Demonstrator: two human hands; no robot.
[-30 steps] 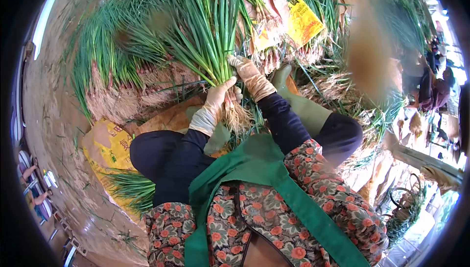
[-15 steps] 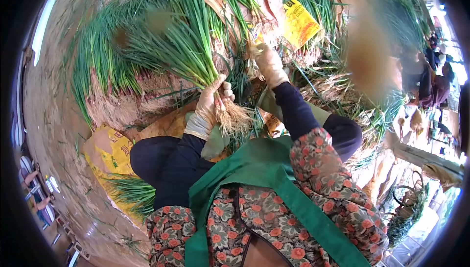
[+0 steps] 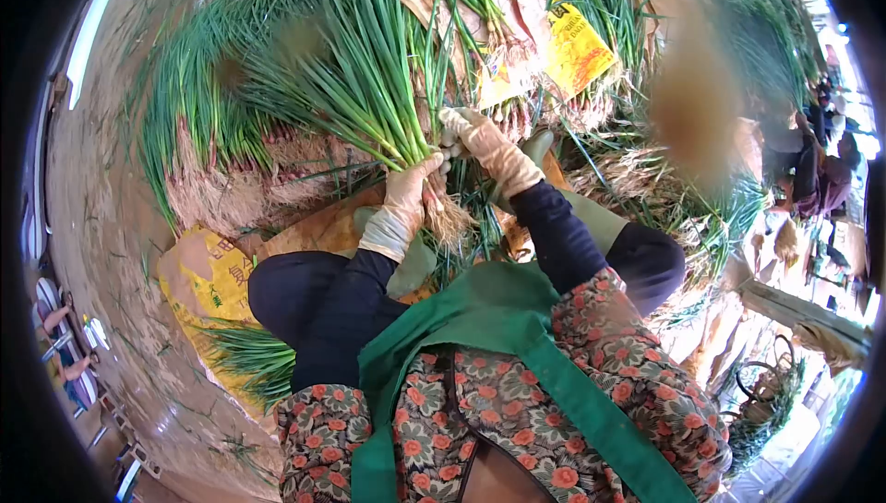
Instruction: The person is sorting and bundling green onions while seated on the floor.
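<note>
My left hand (image 3: 406, 198), in a pale glove, is closed round a bunch of spring onions (image 3: 374, 88) just above the roots. The long green leaves fan up and left, and the tangled roots (image 3: 448, 222) hang below the fist. Close to the bunch's right side is my gloved right hand (image 3: 484, 148), its fingers pinched together. Thin green spring onion leaves rise from its fingertips, though the grip itself is partly hidden.
A large pile of spring onions (image 3: 198, 138) lies at the left, roots towards me. More spring onions (image 3: 595, 5) lie at the upper right beside a yellow printed sack piece (image 3: 577, 51). Another printed sack (image 3: 208, 281) is by my left knee. People (image 3: 826, 166) are at far right.
My right hand has moved left from the roots by the yellow sack to the held bunch. My left hand still grips the bunch and has shifted slightly right.
</note>
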